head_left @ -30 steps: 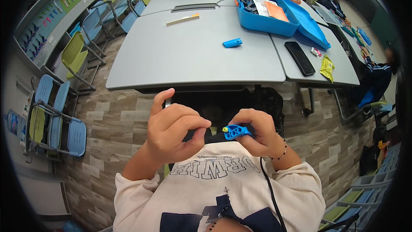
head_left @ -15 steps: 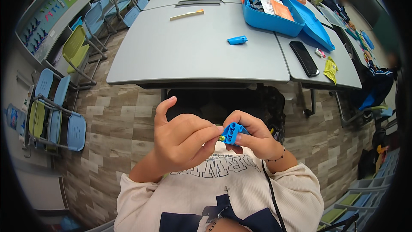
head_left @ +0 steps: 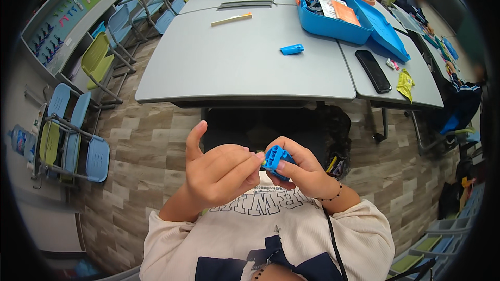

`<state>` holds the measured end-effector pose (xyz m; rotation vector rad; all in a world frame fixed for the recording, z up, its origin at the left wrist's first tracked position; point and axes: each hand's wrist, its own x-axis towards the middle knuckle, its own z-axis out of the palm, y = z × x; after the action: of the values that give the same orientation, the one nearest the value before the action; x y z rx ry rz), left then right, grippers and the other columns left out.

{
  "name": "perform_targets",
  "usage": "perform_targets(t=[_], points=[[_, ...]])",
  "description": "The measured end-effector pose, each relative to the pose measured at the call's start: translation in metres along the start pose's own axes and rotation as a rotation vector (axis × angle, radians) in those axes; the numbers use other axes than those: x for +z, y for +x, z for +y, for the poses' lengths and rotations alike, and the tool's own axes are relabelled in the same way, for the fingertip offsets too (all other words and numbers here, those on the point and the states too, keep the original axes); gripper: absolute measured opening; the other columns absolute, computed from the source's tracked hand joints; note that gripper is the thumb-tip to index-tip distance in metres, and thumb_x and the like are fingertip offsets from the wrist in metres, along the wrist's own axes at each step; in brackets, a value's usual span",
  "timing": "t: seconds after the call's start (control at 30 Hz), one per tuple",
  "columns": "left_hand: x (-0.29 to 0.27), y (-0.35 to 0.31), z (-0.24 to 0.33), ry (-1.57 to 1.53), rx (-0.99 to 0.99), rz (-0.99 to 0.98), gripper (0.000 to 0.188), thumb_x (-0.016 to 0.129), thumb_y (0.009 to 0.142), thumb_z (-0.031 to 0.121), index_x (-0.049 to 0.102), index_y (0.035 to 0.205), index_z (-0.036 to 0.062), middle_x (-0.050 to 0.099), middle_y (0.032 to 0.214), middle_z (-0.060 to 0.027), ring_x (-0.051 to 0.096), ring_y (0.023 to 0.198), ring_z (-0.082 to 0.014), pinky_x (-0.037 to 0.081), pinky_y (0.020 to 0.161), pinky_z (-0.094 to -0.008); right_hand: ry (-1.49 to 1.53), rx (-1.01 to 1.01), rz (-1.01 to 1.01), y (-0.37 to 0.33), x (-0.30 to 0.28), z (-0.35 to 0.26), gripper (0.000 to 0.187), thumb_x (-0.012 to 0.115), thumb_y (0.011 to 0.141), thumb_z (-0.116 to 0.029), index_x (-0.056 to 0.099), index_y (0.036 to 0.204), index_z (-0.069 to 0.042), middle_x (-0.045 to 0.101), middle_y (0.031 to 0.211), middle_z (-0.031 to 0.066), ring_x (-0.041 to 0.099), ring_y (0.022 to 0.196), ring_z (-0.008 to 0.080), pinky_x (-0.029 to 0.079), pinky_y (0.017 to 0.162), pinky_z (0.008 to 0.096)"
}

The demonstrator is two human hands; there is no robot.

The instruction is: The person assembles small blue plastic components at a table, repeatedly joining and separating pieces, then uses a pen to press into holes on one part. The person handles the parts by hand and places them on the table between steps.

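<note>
In mid-air, right hand (head_left: 306, 173) closed on blue block (head_left: 275, 157), left hand (head_left: 220, 175) on yellow-green peg (head_left: 264, 163)

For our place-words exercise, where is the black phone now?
In the head view, the black phone lies on the table at upper right, just left of the yellow packet.

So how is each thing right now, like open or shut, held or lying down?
Blue case: open, lid back
Phone: flat, screen dark
Yellow packet: crumpled
Loose blue piece: lying down
Blue holed block: held in right hand
Yellow-green peg: mostly hidden at left hand
</note>
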<state>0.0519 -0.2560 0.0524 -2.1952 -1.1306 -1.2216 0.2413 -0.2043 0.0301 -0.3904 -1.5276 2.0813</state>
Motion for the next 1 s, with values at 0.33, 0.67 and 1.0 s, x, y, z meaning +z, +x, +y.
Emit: perform_targets(t=[0.33,0.67,1.0], points=[[0.005,-0.002,-0.010,-0.008,0.021,-0.054,0.010,0.068,0.066,0.006,0.060,0.069,0.0107,0.056,0.065,0.0022,0.058,0.058,-0.0118,0.022,0.108,-0.0549,0.036,0.008,0.031,0.003,0.002,0.011,0.014,0.044,0.098,-0.019,0.044,0.105,-0.007,0.048,0.067,-0.0007,0.039,0.051,0.0019,0.031,0.046,0.0174],[0.019,0.003,-0.023,0.168,-0.044,0.107,0.015,0.062,0.063,0.000,0.058,0.073,0.0103,0.055,0.064,0.0018,0.055,0.056,-0.0137,0.025,0.108,-0.0520,0.164,0.083,0.100,0.001,-0.009,0.024,0.011,0.047,0.094,-0.016,0.047,0.101,-0.008,0.050,0.066,0.0019,0.036,0.047,0.0026,0.027,0.042,0.0172],[0.114,0.045,-0.095,-0.225,-0.355,-0.082,0.022,0.064,0.076,0.013,0.059,0.095,0.0041,0.062,0.092,-0.0086,0.059,0.086,-0.0240,0.039,0.092,-0.0391,0.267,-0.039,0.254,-0.020,-0.045,0.025,0.034,0.059,0.083,-0.026,0.051,0.107,-0.003,0.052,0.062,0.0059,0.044,0.045,0.0068,0.035,0.042,0.0176]])
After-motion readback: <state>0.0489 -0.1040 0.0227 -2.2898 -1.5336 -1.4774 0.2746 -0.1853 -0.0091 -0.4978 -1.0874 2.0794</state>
